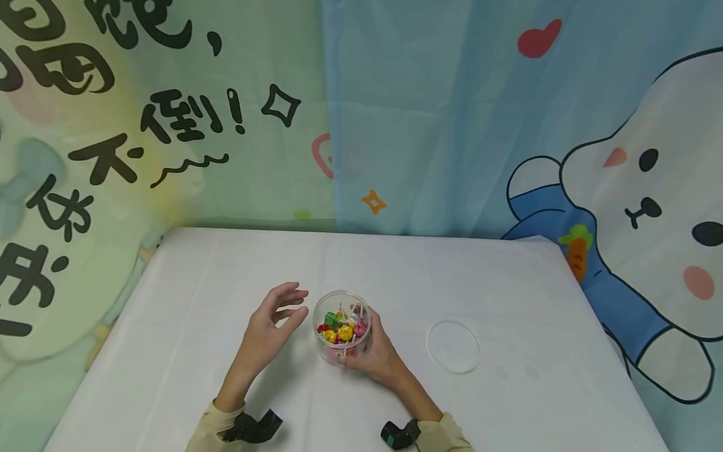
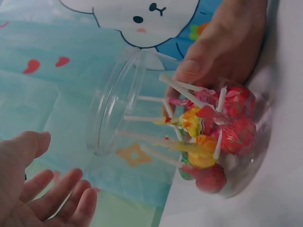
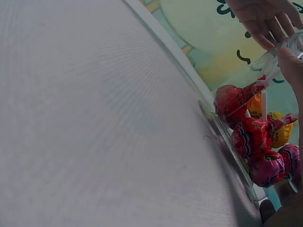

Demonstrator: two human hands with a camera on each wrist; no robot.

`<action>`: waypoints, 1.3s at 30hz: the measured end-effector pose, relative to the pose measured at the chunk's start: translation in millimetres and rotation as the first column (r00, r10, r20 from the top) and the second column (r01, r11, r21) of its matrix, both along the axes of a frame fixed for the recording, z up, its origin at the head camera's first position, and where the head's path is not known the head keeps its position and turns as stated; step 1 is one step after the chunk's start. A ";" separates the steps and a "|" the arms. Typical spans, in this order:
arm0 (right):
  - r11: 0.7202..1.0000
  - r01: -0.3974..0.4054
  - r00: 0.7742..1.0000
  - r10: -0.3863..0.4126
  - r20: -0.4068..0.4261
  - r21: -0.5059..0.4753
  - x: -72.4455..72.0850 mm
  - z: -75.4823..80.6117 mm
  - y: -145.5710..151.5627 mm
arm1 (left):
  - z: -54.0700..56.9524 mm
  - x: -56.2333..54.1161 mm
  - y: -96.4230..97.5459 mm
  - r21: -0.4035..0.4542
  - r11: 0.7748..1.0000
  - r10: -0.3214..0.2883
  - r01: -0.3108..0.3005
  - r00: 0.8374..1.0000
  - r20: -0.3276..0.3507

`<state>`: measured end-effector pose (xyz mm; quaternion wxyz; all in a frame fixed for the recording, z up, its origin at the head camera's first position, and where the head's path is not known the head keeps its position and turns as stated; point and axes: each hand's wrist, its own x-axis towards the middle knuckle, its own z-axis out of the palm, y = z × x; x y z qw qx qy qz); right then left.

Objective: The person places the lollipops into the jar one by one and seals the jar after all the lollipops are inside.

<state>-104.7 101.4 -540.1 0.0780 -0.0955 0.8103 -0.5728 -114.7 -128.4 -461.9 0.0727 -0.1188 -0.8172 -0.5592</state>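
A clear jar point(image 1: 324, 351) holds several wrapped lollipops point(image 1: 346, 331) in red, yellow, green and pink, with white sticks. My right hand point(image 1: 380, 355) grips the jar from its right side, thumb and fingers around the wall. My left hand point(image 1: 273, 324) is raised just left of the jar, fingers loosely spread and apart from it. In the left wrist view the left hand point(image 2: 49, 189) holds nothing and faces the jar's open mouth point(image 2: 111, 113). The right wrist view shows the lollipops point(image 3: 251, 137) low in the jar, near its base.
A clear ring-shaped lid point(image 1: 452, 346) lies on the white table point(image 1: 536, 389), right of the right hand. Behind the table hangs a cartoon-printed curtain point(image 1: 407, 113). Dark camera mounts point(image 1: 251, 428) sit on both wrists.
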 end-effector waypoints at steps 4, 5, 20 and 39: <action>1.000 -0.001 1.000 0.001 0.010 -0.009 -0.1 0.4 0.4 | -3.0 2.9 -4.1 -0.006 1.000 0.010 -0.010 1.000 0.002; 1.000 0.000 1.000 0.000 0.014 -0.010 0.0 0.5 0.5 | -4.1 4.1 -5.2 -0.009 1.000 0.011 -0.011 1.000 0.006; 1.000 -0.013 1.000 0.013 0.010 -0.017 -0.3 0.5 0.6 | -17.6 15.5 -12.5 -0.034 0.999 0.003 -0.002 0.999 0.043; 0.998 0.002 0.997 0.003 -0.072 0.058 12.5 24.8 21.2 | -46.6 31.8 -16.5 -0.047 0.998 -0.042 0.048 0.990 0.133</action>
